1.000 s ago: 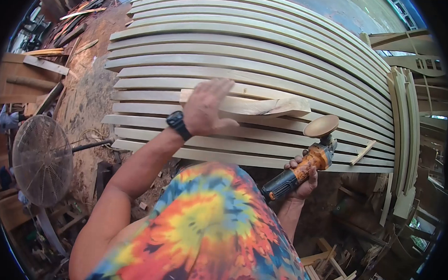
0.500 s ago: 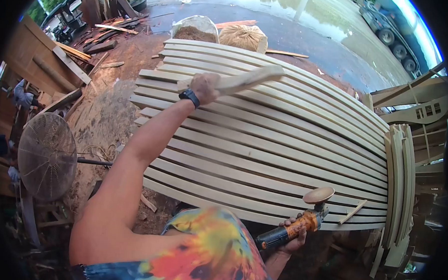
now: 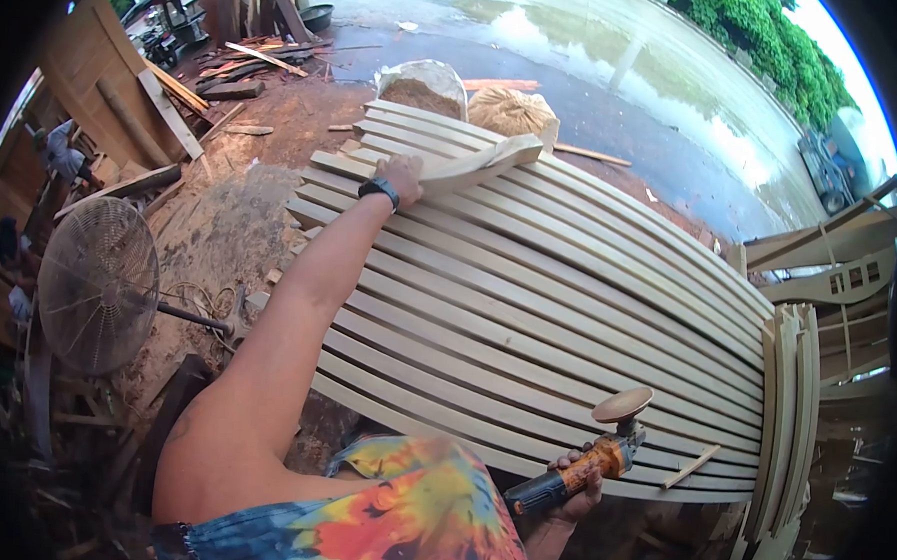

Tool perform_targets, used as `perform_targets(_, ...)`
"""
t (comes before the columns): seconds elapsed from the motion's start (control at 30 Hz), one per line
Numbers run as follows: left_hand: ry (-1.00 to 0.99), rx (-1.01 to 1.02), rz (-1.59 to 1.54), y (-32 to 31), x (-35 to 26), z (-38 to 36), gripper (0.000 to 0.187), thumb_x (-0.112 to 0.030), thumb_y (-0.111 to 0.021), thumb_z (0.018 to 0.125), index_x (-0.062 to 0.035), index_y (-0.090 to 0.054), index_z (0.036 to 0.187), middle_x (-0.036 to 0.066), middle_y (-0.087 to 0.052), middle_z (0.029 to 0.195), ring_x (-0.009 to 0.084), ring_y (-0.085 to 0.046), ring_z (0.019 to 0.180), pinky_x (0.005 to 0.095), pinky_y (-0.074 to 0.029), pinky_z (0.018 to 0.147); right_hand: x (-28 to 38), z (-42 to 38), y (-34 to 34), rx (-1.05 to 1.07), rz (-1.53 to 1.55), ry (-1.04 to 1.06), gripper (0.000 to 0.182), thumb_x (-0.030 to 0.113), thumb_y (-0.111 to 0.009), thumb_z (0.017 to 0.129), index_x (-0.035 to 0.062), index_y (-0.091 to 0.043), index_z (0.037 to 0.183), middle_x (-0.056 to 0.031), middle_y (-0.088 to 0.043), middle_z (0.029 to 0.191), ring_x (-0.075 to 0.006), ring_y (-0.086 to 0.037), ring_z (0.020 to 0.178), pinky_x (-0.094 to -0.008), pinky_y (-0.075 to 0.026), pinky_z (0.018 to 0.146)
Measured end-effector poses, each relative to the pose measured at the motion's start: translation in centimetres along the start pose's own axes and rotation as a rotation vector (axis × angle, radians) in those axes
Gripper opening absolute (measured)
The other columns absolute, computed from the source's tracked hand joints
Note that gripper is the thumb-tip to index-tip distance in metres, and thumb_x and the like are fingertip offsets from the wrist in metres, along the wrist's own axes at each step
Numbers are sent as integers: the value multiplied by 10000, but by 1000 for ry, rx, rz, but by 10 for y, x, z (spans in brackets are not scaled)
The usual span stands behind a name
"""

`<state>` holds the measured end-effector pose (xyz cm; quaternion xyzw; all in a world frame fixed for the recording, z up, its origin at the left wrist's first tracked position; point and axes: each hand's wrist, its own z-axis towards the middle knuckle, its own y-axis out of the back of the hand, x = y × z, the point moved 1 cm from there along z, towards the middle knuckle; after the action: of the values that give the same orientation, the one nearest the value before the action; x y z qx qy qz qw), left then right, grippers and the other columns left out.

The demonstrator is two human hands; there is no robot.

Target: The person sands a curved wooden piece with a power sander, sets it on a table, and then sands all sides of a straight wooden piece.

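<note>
My left hand (image 3: 403,178), with a dark watch on its wrist, is closed around the near end of a curved wooden piece (image 3: 484,165). That piece lies over the far left part of a row of long pale wooden slats (image 3: 528,303). At the lower right, my right hand (image 3: 582,481) grips an orange and black angle grinder (image 3: 570,476). Its round sanding disc (image 3: 623,405) faces upward, above the near edge of the slats. A thin wood strip (image 3: 692,467) lies on the slats beside the grinder.
A large round fan (image 3: 98,285) stands at the left. Behind the slats are an open sack of sawdust (image 3: 422,91) and a tied sack (image 3: 513,113). Curved boards (image 3: 791,415) are stacked at the right end. A person (image 3: 66,153) is at the far left.
The camera view has shifted, so the slats sit lower. My left hand has turned the curved piece slightly and drawn it nearer the slats' left end. The grinder stays in my right hand.
</note>
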<state>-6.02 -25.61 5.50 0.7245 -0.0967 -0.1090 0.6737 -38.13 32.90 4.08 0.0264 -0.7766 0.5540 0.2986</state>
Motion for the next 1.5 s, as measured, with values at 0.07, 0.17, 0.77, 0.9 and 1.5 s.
perform_targets(0.07,-2,-32,-137,10,-4,-18,635,-505,-831,825,-71,-694,1268,208,-731,1240,344,-697,1173,489,-545,1014,4,3,15,-11,-48,-73,631,300,-770,927,69,-475,1434,-129,-633,1156,-264,-651,988,-459,-557,896)
perform_targets(0.17,103,22,-427,-3,6,-50,705,-485,-879,684,-55,-740,1225,217,-760,1201,386,-712,1160,467,-568,1009,-22,44,76,202,143,-112,592,331,-714,976,78,-470,1452,-124,-607,1107,-255,-641,990,-486,-590,914)
perform_targets(0.77,429,-503,-946,52,77,-438,582,-461,-801,921,-36,-641,1286,177,-727,1180,339,-711,1115,451,-552,939,-115,128,-123,471,-191,-729,597,331,-714,976,85,-463,1458,-123,-600,1122,-250,-635,1000,-479,-588,916)
perform_targets(0.9,433,-553,-1506,42,53,-552,642,-437,-798,957,-41,-574,1410,114,-686,1264,225,-647,1192,388,-506,1005,-165,118,-161,583,-250,-927,598,331,-714,976,86,-461,1460,-123,-599,1126,-249,-634,1003,-477,-588,917)
perform_targets(1.5,1507,-1463,-3,137,-10,-1064,571,-565,-582,1061,-17,-685,1184,113,-630,839,221,-624,787,413,-488,667,-335,-88,-257,979,-373,-1576,603,332,-714,977,92,-453,1465,-122,-592,1142,-244,-629,1014,-470,-586,919)
